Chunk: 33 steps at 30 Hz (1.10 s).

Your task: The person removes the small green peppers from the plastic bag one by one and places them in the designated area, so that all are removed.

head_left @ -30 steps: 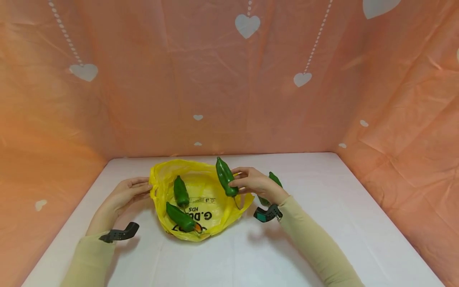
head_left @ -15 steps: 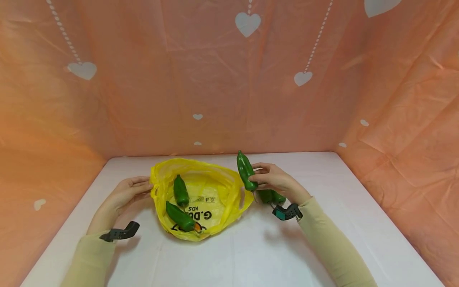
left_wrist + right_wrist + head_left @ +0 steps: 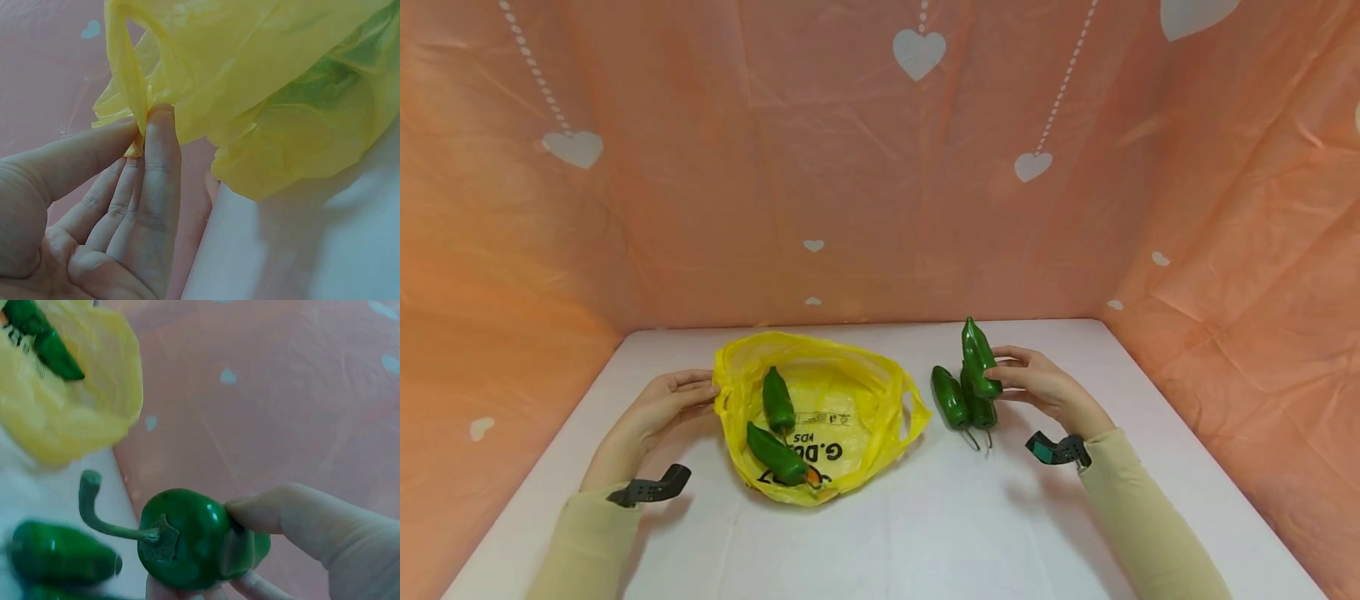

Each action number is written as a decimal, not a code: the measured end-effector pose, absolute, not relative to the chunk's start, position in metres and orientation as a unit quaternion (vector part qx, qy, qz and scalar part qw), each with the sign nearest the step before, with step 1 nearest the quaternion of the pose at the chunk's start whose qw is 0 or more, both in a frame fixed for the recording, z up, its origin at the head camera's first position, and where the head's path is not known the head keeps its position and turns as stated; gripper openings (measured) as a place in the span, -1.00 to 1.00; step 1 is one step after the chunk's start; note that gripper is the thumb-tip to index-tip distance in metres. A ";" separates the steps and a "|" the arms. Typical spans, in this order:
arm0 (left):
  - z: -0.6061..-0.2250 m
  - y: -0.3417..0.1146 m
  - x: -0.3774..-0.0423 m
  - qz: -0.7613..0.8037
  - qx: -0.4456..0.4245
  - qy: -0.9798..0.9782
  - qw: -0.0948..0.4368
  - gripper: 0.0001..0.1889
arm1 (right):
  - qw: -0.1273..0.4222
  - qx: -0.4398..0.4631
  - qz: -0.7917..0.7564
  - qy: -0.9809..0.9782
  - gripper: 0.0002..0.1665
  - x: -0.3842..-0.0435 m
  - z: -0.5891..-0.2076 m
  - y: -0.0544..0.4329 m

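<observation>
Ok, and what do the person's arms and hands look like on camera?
Left hand and right hand are ungloved. The left sleeve and right sleeve are plain, long, pale khaki. Each wrist wears a bent black device: the left device looks all black, the right device has a teal patch.

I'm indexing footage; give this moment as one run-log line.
left hand: pinches yellow plastic bag; right hand: holds elongated glossy green pepper; bag contents: two such peppers; white table: two more peppers
</observation>
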State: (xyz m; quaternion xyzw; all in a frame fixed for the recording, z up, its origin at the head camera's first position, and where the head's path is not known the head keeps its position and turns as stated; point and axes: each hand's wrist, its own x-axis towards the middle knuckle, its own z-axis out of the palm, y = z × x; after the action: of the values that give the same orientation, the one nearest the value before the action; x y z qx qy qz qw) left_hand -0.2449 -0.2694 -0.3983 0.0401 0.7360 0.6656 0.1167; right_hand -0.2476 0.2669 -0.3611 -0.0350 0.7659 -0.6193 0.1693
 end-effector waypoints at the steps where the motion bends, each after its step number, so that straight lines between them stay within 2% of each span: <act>1: -0.398 -0.269 -0.245 0.667 0.039 0.735 0.117 -0.38 | 0.170 -0.035 -0.617 0.767 -0.22 -0.247 -0.362 0.270; 33: -0.398 -0.270 -0.244 0.662 0.034 0.740 0.115 -0.37 | 0.192 0.004 -0.604 0.774 -0.22 -0.239 -0.391 0.314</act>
State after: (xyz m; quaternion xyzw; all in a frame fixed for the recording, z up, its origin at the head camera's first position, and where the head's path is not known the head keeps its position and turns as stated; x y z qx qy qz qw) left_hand -0.2445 -0.2704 -0.3976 0.0344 0.7398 0.6620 0.1151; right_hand -0.2386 0.3144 -0.3909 0.0040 0.7738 -0.6037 0.1915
